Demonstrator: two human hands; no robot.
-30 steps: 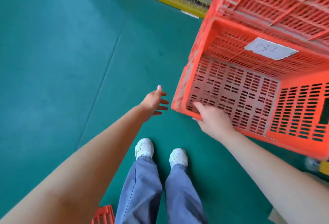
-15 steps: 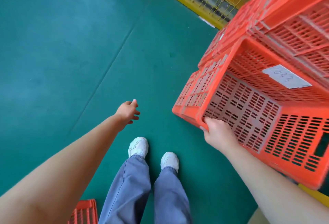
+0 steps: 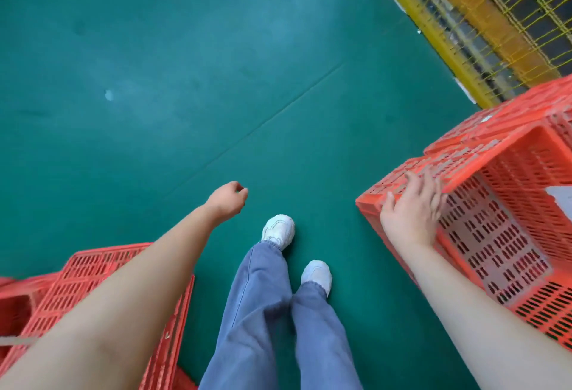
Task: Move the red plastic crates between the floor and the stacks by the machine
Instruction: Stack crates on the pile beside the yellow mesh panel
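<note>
A red slatted plastic crate lies tipped at the right, its open side facing me, with a white label inside. My right hand rests on its near upper corner with the fingers spread over the rim. More red crates sit just behind it. Out over the green floor, my left hand hangs with loosely curled fingers and holds nothing. Under my left forearm at the lower left is another group of red crates.
A yellow wire-mesh guard fence runs along the upper right. Green floor stretches ahead and to the left. My legs in blue jeans and white shoes stand between the two crate groups.
The view has swung left, so the tipped crate sits further right and the lower-left crates show more. My right hand went from gripping the rim to lying spread on the corner.
</note>
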